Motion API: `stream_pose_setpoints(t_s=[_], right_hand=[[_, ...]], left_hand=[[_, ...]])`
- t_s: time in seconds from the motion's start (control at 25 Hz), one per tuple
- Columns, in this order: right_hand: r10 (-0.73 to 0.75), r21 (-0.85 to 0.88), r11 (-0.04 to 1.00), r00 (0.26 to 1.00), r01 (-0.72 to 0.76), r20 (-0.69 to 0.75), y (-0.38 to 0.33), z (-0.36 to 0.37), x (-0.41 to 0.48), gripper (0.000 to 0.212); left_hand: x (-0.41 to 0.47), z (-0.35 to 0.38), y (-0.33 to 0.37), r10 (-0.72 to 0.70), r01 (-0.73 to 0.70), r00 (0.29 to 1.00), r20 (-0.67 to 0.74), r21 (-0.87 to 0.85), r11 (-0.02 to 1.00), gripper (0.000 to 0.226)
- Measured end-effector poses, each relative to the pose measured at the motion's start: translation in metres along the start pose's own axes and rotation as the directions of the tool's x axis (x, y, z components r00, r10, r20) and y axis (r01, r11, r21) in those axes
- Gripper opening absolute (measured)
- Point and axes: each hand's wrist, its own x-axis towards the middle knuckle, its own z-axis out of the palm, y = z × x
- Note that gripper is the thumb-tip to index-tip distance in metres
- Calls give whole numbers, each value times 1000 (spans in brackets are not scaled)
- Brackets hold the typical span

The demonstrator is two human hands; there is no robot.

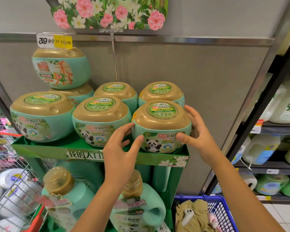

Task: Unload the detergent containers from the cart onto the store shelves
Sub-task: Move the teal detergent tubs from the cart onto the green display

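Observation:
A round mint-green detergent tub (161, 121) with a gold lid and a panda label stands at the front right corner of the green display shelf (40, 149). My left hand (122, 146) holds its left side, thumb on the label. My right hand (197, 129) holds its right side, fingers curled round the back and thumb on the front. Several matching tubs (100, 118) stand beside and behind it, with one more (60, 67) stacked at the back left. The wire cart (12, 166) with red trim is at the lower left, with white packs inside.
Green detergent bottles (65, 195) with gold caps fill the level below the shelf. A blue basket (219, 205) with cloth in it sits at the bottom right. Black store shelving (274, 128) with white jugs runs along the right. A price sign (54, 41) stands above the stack.

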Motion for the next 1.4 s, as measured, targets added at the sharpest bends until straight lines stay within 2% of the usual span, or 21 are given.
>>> stream_pose_setpoints(t_s=[0.08, 0.16, 0.2, 0.24, 0.28, 0.36, 0.48, 0.6, 0.76, 0.88, 1.08, 1.4], right_hand=[[-79, -53, 996, 967, 68, -244, -4, 8, -11, 67], [-206, -151, 977, 845, 150, -493, -11, 20, -23, 37], [-253, -156, 967, 791, 200, -557, -15, 28, -30, 26], [-273, -129, 961, 769, 245, -577, -19, 38, -36, 19], [-277, -86, 957, 779, 278, -563, -23, 49, -43, 15], [-253, 10, 957, 853, 290, -457, -28, 79, -57, 11], [-217, 66, 970, 956, 234, -200, -26, 135, -81, 11], [-124, 56, 991, 989, 120, 81, -13, 200, -107, 15], [36, 31, 998, 939, -49, 342, 16, 286, -147, 9], [148, -7, 987, 879, -163, 452, 40, 346, -174, 18], [298, -70, 949, 802, -307, 519, 65, 441, -206, 23], [368, -187, 929, 740, -319, 564, 77, 564, -176, 25]], left_hand=[[-7, -6, 3, -30, 29, 999, -18, -39, 999, 27], [-18, -18, 6, -63, 58, 997, -52, -82, 995, 24], [-24, -26, 7, -78, 70, 995, -67, -106, 992, 21], [-32, -35, 9, -93, 83, 993, -79, -130, 988, 18], [-41, -46, 10, -111, 97, 990, -91, -149, 984, 14], [-63, -73, 8, -169, 146, 977, -128, -171, 974, 14], [-100, -124, -1, -251, 221, 942, -225, -150, 964, 14], [-143, -183, -15, -340, 313, 871, -354, -135, 940, 20], [-197, -262, -26, -423, 428, 791, -442, -96, 899, 24], [-232, -325, -41, -492, 536, 716, -495, -61, 842, 24], [-274, -428, -66, -586, 660, 580, -565, -96, 745, 18], [-270, -538, -105, -640, 727, 469, -609, -146, 671, 22]])
